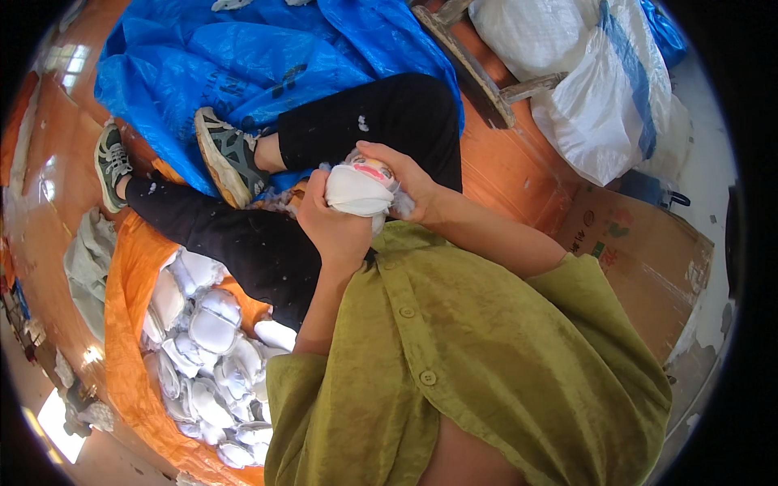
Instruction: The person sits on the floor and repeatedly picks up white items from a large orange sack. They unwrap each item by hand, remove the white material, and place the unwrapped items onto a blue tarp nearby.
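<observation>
Between my hands, above my lap, is a small stuffed doll piece [359, 191] with smooth white cloth and a printed face with a pinkish-red mouth. My left hand [331, 225] is closed round its near left side, thumb up along the cloth. My right hand [412, 180] grips it from the right, fingers curled over the far edge. Greyish-white stuffing fluff [401, 204] shows beside the piece near the right palm. Its underside is hidden by my hands.
An orange sack [130, 356] by my left leg holds several white padded pieces [215, 322]. A blue plastic sack [203, 61] spreads beyond my feet. At the right are a wooden stool [466, 61], white woven sacks [596, 105] and a cardboard box [648, 251].
</observation>
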`<action>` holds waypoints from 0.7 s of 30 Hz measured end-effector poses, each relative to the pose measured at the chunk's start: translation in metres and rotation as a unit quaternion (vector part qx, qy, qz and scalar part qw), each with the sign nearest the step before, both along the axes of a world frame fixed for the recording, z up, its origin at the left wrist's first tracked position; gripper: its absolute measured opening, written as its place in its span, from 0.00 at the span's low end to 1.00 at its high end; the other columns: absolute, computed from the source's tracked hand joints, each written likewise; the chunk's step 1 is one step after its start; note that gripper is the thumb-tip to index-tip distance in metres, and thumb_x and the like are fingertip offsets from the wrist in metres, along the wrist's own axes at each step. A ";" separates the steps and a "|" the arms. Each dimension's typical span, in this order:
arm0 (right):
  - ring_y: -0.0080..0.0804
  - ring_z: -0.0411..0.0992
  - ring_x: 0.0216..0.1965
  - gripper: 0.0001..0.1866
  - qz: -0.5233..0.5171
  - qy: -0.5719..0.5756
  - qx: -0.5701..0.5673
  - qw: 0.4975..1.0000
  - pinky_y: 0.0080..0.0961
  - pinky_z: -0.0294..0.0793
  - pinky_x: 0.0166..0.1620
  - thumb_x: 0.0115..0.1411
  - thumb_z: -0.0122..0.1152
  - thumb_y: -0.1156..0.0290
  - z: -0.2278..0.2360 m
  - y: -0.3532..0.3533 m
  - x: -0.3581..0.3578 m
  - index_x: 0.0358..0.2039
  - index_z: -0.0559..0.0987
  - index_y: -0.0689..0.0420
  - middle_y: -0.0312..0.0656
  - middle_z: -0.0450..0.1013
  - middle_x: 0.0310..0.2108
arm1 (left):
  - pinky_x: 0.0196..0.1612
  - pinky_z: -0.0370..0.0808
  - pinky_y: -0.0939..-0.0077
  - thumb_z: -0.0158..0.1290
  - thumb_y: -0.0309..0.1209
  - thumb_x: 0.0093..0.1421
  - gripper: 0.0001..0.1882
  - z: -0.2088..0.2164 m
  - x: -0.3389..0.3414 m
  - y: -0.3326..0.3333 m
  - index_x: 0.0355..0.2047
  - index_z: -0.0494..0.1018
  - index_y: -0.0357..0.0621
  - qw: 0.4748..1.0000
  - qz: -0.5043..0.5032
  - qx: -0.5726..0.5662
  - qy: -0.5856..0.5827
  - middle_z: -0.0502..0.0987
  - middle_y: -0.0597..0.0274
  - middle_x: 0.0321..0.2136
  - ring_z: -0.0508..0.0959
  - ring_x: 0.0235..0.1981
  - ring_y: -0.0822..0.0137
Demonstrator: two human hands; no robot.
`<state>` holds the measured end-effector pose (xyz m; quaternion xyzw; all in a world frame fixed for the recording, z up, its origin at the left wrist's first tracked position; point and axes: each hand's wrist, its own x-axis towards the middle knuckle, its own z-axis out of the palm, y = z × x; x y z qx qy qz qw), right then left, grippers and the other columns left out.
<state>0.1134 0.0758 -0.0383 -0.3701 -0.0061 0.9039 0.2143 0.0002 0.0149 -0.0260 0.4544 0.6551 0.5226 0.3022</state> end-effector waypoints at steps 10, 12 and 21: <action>0.35 0.73 0.29 0.16 0.108 -0.336 0.727 0.589 0.26 0.71 0.33 0.50 0.66 0.65 0.028 0.017 0.009 0.34 0.73 0.60 0.44 0.72 0.28 | 0.42 0.73 0.75 0.67 0.36 0.47 0.34 0.014 -0.047 0.009 0.50 0.64 0.37 0.889 -0.323 -0.238 -0.219 0.74 0.58 0.42 0.75 0.42 0.70; 0.44 0.73 0.30 0.16 0.114 -0.330 0.724 0.594 0.32 0.72 0.33 0.48 0.65 0.62 0.040 0.017 0.002 0.31 0.74 0.60 0.48 0.73 0.29 | 0.42 0.73 0.77 0.67 0.32 0.48 0.27 0.003 -0.041 0.006 0.46 0.69 0.38 0.861 -0.317 -0.251 -0.309 0.76 0.63 0.39 0.75 0.39 0.74; 0.25 0.74 0.35 0.12 0.071 0.011 0.183 0.980 0.22 0.74 0.41 0.58 0.57 0.63 -0.008 0.019 0.030 0.35 0.78 0.59 0.37 0.75 0.32 | 0.36 0.74 0.70 0.64 0.42 0.48 0.20 0.019 -0.008 -0.002 0.35 0.77 0.40 0.932 -0.321 -0.151 -0.071 0.80 0.54 0.29 0.80 0.32 0.59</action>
